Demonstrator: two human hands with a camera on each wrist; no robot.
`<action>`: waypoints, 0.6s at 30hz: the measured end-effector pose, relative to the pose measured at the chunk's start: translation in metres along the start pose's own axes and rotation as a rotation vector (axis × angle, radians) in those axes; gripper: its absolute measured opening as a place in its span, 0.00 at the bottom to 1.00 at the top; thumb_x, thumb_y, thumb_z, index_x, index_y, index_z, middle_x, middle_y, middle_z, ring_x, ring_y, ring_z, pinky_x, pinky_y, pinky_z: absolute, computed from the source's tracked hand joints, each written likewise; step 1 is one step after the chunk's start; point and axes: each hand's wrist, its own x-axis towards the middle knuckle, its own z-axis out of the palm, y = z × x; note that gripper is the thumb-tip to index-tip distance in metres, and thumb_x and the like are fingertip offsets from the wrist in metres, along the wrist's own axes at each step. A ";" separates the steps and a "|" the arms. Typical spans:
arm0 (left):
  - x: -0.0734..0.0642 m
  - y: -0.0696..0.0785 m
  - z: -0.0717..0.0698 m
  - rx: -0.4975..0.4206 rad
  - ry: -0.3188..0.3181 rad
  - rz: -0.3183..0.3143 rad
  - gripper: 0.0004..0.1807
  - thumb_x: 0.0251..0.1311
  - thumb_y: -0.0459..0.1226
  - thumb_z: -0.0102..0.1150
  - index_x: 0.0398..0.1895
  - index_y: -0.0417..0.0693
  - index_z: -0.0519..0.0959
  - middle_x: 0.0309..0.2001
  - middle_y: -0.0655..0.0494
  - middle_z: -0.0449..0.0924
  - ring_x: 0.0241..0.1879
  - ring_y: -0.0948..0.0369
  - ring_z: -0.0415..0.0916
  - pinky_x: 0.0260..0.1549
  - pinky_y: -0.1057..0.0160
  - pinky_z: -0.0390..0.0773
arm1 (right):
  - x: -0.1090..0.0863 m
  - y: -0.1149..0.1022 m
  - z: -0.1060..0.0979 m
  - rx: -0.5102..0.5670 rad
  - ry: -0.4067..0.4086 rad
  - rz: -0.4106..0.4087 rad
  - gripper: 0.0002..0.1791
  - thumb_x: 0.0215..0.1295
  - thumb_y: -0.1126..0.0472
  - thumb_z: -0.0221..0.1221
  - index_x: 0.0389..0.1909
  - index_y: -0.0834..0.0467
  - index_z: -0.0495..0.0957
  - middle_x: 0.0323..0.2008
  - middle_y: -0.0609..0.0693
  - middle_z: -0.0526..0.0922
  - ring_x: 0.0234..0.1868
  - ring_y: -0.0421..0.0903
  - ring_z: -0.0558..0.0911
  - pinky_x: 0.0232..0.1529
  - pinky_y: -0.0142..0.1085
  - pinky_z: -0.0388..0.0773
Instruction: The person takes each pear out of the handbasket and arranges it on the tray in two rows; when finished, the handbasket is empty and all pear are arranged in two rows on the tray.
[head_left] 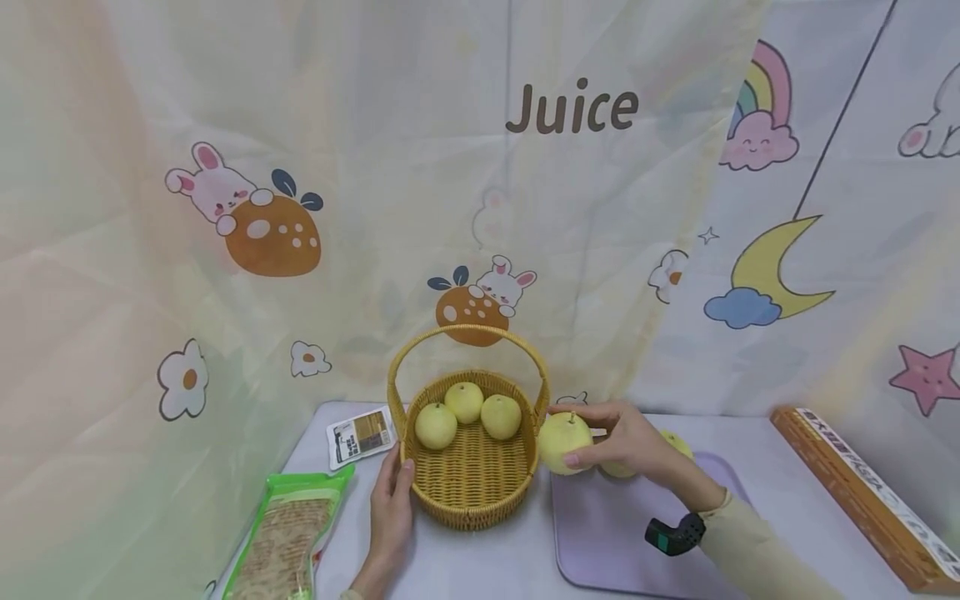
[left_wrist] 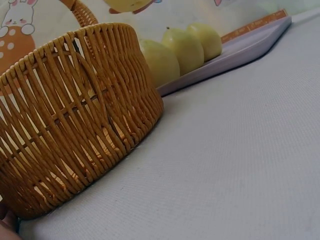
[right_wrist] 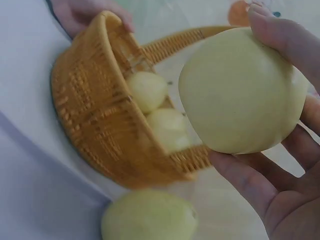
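My right hand point(head_left: 618, 442) pinches a round yellow pear point(head_left: 564, 443) between thumb and fingers, just right of the wicker basket point(head_left: 474, 518). Up close in the right wrist view, the held pear point(right_wrist: 240, 92) overlaps part of the basket handle point(right_wrist: 185, 42). Inside the basket, three pears point(head_left: 465, 403) sit toward the back. My left hand point(head_left: 392, 508) holds the basket's left side, its thumb near the rim; the left wrist view catches only a bit of that hand at the lower left corner.
Other pears point(head_left: 677, 443), partly hidden by my right hand, sit on a purple tray point(head_left: 607, 533). Left of the basket lie a small white packet point(head_left: 362, 437) and a green-edged food bag point(head_left: 288, 542). A long orange box point(head_left: 862, 500) lies far right; a printed curtain point(head_left: 375, 208) hangs behind.
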 end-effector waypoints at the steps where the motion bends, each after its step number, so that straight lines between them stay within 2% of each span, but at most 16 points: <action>1: 0.000 0.000 0.000 0.003 0.000 0.003 0.36 0.84 0.53 0.46 0.86 0.49 0.54 0.85 0.43 0.52 0.84 0.42 0.51 0.84 0.40 0.52 | -0.003 -0.001 -0.004 -0.003 0.011 0.004 0.38 0.56 0.62 0.79 0.70 0.53 0.80 0.70 0.56 0.81 0.66 0.38 0.81 0.59 0.32 0.84; 3: -0.001 0.000 0.000 0.007 0.000 0.008 0.36 0.83 0.53 0.45 0.86 0.49 0.54 0.85 0.42 0.52 0.84 0.41 0.51 0.83 0.40 0.52 | -0.010 -0.002 -0.013 -0.032 0.037 0.020 0.38 0.56 0.61 0.79 0.70 0.52 0.80 0.70 0.54 0.80 0.69 0.31 0.77 0.63 0.29 0.79; 5: -0.001 0.000 0.001 0.007 0.000 0.009 0.36 0.84 0.53 0.45 0.86 0.49 0.55 0.85 0.42 0.53 0.83 0.41 0.52 0.83 0.40 0.53 | -0.015 -0.003 -0.022 -0.036 0.049 0.021 0.37 0.57 0.62 0.79 0.70 0.53 0.80 0.71 0.56 0.80 0.69 0.28 0.76 0.63 0.29 0.79; 10: -0.001 0.001 0.001 0.011 -0.009 0.000 0.37 0.83 0.55 0.45 0.86 0.49 0.53 0.85 0.43 0.52 0.84 0.42 0.51 0.83 0.40 0.52 | -0.029 0.000 -0.045 -0.109 0.101 0.020 0.37 0.59 0.61 0.78 0.71 0.56 0.79 0.70 0.56 0.81 0.64 0.26 0.78 0.57 0.32 0.85; 14: 0.000 0.001 0.000 0.005 -0.012 -0.001 0.37 0.83 0.55 0.45 0.86 0.49 0.53 0.85 0.43 0.52 0.84 0.42 0.51 0.83 0.40 0.52 | -0.040 0.002 -0.064 -0.165 0.138 0.031 0.36 0.60 0.61 0.77 0.71 0.55 0.79 0.69 0.54 0.81 0.63 0.27 0.79 0.58 0.32 0.83; 18: 0.000 0.002 -0.001 0.001 -0.006 0.004 0.36 0.83 0.54 0.45 0.86 0.48 0.54 0.85 0.42 0.53 0.83 0.41 0.52 0.83 0.40 0.53 | -0.051 0.004 -0.079 -0.227 0.173 0.059 0.34 0.63 0.60 0.75 0.71 0.54 0.79 0.68 0.51 0.82 0.62 0.27 0.79 0.62 0.43 0.79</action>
